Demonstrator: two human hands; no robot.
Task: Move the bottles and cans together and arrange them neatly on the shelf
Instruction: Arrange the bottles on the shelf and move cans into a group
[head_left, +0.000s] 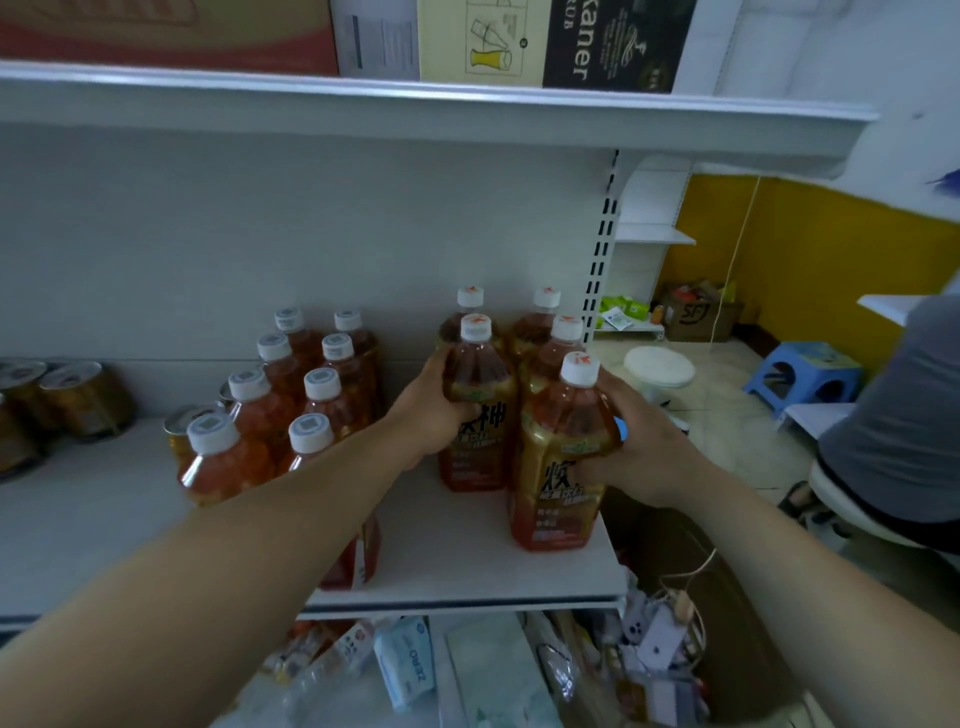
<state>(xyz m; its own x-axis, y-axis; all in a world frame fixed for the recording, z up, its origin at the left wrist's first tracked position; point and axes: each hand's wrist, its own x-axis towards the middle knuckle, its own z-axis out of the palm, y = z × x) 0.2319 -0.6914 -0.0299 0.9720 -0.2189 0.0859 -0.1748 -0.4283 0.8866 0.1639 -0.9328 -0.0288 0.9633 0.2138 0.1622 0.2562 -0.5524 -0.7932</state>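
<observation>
Both hands are on the brown-drink cluster, centre right of the frame, at the right end of the shelf (467, 566). The left hand (434, 410) wraps its fingers round the left flank of the left brown bottle (478, 384), just below the shoulder. The right hand (641, 457) curls round the right flank of the front brown bottle (558, 467) at label height. Neither hand is spread wide, and each holds its bottle firmly.

All bottles stand upright, long axis vertical, caps on. The front bottle sits close to the shelf's front right corner.

Governing relation: the block of orange bottles (291, 395) stands to the left of the cluster, apart from it across a strip of bare shelf that the left forearm crosses. The cans (78, 395) lie further left, at the frame's left edge, with one more can tucked beside the orange block.

Judgement: closing the gap means moving leftward. The right hand is on the pushing side, and the left hand, nearer the orange block, is placed to guide. Tipping is the risk if force is applied high.
</observation>
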